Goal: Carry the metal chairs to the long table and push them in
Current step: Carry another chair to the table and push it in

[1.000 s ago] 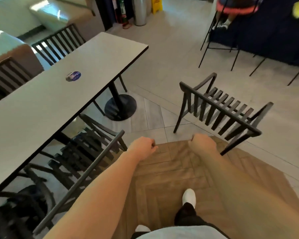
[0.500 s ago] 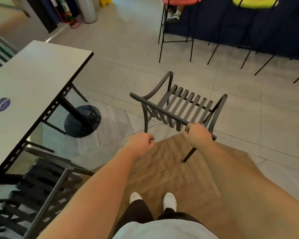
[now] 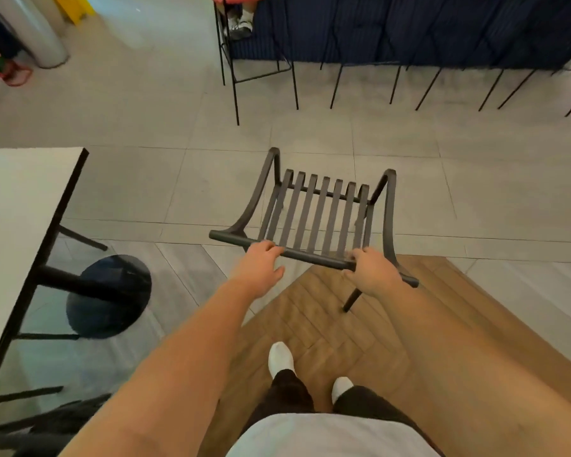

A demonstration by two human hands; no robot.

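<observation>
A dark metal chair (image 3: 314, 216) with a slatted seat stands straight in front of me on the tiled floor, its back towards me. My left hand (image 3: 261, 268) lies over the top rail of the backrest, fingers curled over its far side. My right hand (image 3: 371, 272) grips the same rail further right. The long white table (image 3: 17, 232) with a black edge runs along the left, its round black base (image 3: 109, 295) beneath it.
Another dark chair (image 3: 47, 423) sits tucked under the table at the bottom left. Black stool legs (image 3: 234, 80) and a dark blue counter front (image 3: 409, 31) line the far side, where a seated person's feet show. A metal bin (image 3: 30, 31) stands at the top left.
I have turned to face the chair squarely. My left hand, a loose fist in the air before, has come onto the top rail; my right hand keeps its grip there.
</observation>
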